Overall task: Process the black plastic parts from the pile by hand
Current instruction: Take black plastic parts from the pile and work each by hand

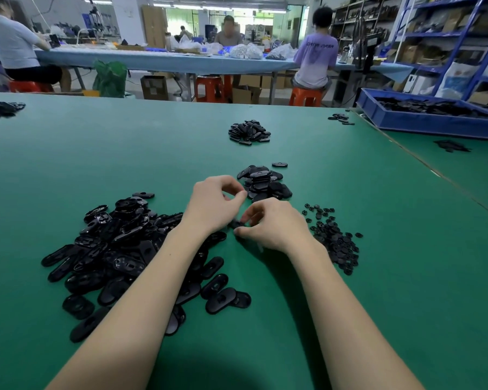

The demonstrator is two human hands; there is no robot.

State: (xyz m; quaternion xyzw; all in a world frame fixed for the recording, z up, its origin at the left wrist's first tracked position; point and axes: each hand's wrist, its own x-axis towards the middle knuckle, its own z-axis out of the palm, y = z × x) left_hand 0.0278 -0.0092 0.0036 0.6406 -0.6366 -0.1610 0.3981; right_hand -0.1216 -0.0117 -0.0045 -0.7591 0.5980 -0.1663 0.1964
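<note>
A large pile of black oval plastic parts [119,249] lies on the green table [68,153] under my left forearm. My left hand [213,204] hovers above the table with fingers curled, thumb and forefinger close together; I cannot tell if it holds anything. My right hand [271,225] pinches a small black part [235,224] low over the table, mostly hidden by its fingers. Just beyond my hands sits a smaller heap of oval parts [264,182]. A scatter of small black round pieces [334,237] lies right of my right hand.
Another heap of oval parts [249,131] sits farther back, with a few loose ones [341,119] at the far right edge. A blue bin [423,122] of black parts stands on the neighbouring table. People sit at a long table behind.
</note>
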